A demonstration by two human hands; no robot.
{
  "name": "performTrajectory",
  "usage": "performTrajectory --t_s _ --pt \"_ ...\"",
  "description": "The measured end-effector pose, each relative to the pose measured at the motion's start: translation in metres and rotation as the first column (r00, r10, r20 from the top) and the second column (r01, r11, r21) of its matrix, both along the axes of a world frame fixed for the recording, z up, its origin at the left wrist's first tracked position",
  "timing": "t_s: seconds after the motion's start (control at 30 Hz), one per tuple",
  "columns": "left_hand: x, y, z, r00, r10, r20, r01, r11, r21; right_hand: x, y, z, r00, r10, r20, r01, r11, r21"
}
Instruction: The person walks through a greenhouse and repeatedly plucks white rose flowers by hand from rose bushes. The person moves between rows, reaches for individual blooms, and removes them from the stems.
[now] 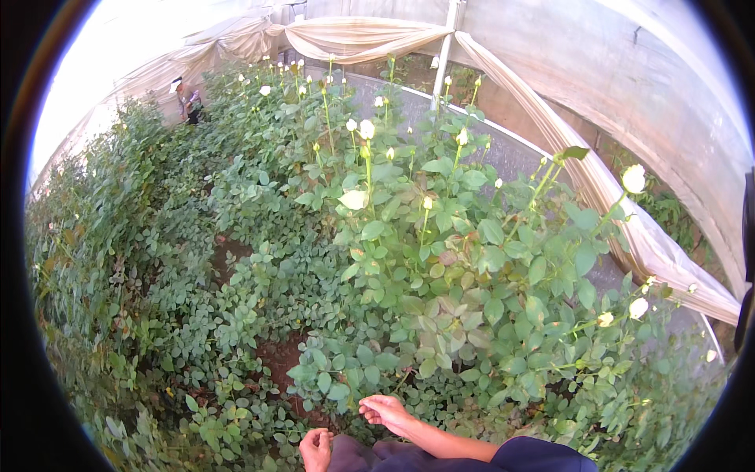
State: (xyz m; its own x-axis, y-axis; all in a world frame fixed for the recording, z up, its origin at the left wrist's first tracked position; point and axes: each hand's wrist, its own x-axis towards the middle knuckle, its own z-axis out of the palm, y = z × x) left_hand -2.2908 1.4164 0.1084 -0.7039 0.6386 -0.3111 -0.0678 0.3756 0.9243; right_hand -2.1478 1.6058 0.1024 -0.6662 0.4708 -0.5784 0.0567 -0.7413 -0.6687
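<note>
My left hand (317, 449) is low in the view, its fingers curled in, with nothing seen in it. Just right of it and a little higher, my right hand (386, 413) reaches in from the right with fingers loosely bent and apart, holding nothing visible. Close beyond its fingertips are the leaves of a rose bush (337, 369). White rose blooms and buds top the tall stems ahead, among them a bloom (366, 130) near the middle and a larger one (633, 179) at the right.
Bare soil (283, 357) shows in a narrow gap between the dense rose rows. Low foliage (147, 330) crowds the left side. A person (189, 103) stands among plants at the far left. Gathered plastic sheeting (643, 236) and a white post (443, 59) border the bed.
</note>
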Motion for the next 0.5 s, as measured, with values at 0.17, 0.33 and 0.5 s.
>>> performTrajectory --t_s 0.17,0.33,0.5 --pt "-0.032 0.017 -0.009 0.999 -0.013 0.032 0.012 0.999 0.050 -0.042 0.019 0.026 0.999 -0.004 -0.052 0.009 0.996 0.093" --pt "-0.098 0.038 -0.046 0.985 0.035 0.166 -0.060 0.987 0.148 -0.104 0.048 0.034 0.992 -0.029 -0.126 0.058 0.970 0.238" --pt "-0.182 0.042 -0.051 0.985 0.116 0.124 -0.133 0.981 0.140 -0.200 0.051 0.038 0.998 -0.003 -0.058 0.014 0.980 0.200"
